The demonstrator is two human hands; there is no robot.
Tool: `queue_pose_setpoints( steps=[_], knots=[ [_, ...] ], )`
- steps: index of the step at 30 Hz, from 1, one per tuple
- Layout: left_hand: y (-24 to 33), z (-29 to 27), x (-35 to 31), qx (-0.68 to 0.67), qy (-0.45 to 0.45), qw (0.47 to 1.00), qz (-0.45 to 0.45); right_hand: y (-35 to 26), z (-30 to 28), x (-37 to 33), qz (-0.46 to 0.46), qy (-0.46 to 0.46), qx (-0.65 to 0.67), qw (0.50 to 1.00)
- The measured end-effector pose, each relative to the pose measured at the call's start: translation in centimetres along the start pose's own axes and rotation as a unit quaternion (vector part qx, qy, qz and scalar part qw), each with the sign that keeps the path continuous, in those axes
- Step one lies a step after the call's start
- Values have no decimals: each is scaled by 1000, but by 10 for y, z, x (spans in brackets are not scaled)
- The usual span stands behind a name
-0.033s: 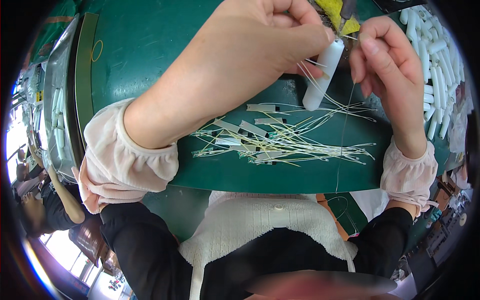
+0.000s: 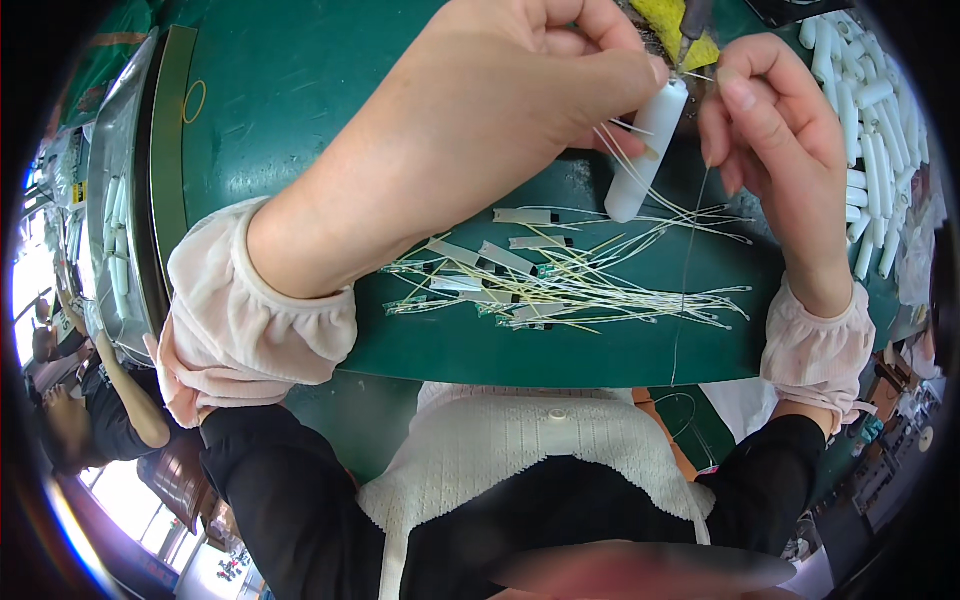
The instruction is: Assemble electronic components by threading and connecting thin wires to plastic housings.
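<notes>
My left hand (image 2: 565,75) is closed in a pinch at the top end of a white cylinder (image 2: 640,165), which looks like a battery cell. Thin white wires (image 2: 625,140) pass out below its fingers; the fingertips partly hide what they grip. Opposite, my right hand (image 2: 780,125) pinches a thin grey wire, likely solder wire (image 2: 690,255), that hangs down past the table's near edge. A soldering iron (image 2: 692,25) points its tip down at the cylinder's top, between both hands. Below lie several small circuit boards (image 2: 508,258) with white and yellowish leads.
White cylinders (image 2: 875,130) are heaped at the right. On the left stand a metal tray (image 2: 118,220) with more cylinders and an olive-coloured bar (image 2: 172,130). A yellow ring (image 2: 194,101) lies on the green table (image 2: 290,90). Another person (image 2: 110,400) is at the far left.
</notes>
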State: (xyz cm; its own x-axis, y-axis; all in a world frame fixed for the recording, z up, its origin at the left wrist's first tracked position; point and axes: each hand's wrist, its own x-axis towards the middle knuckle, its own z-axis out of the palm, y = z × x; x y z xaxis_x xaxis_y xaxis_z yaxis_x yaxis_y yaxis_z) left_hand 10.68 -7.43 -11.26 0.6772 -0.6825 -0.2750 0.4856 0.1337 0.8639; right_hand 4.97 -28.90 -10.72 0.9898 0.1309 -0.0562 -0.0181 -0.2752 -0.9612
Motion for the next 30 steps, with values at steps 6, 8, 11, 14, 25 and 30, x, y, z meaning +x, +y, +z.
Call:
queue_pose_setpoints(
  steps=[6, 8, 11, 14, 25, 30],
  knots=[
    [3, 2, 2, -1, 15, 1000, 3, -1, 3, 0, -2, 0, 13, 1000],
    [3, 2, 1, 4, 20, 1000, 5, -2, 5, 0, -6, 2, 8, 1000],
    [3, 2, 0, -6, 17, 1000, 13, -3, 6, 0, -12, -1, 2, 1000],
    [2, 2, 0, -22, 5, 1000, 6, -3, 6, 0, -15, 2, -2, 1000],
    [-1, 4, -2, -30, 7, 1000, -5, 1, -1, -1, -9, -5, -23, 1000],
    [1, 5, -6, 35, 1, 999, -12, 3, 2, -2, -11, -32, 19, 999]
  ],
)
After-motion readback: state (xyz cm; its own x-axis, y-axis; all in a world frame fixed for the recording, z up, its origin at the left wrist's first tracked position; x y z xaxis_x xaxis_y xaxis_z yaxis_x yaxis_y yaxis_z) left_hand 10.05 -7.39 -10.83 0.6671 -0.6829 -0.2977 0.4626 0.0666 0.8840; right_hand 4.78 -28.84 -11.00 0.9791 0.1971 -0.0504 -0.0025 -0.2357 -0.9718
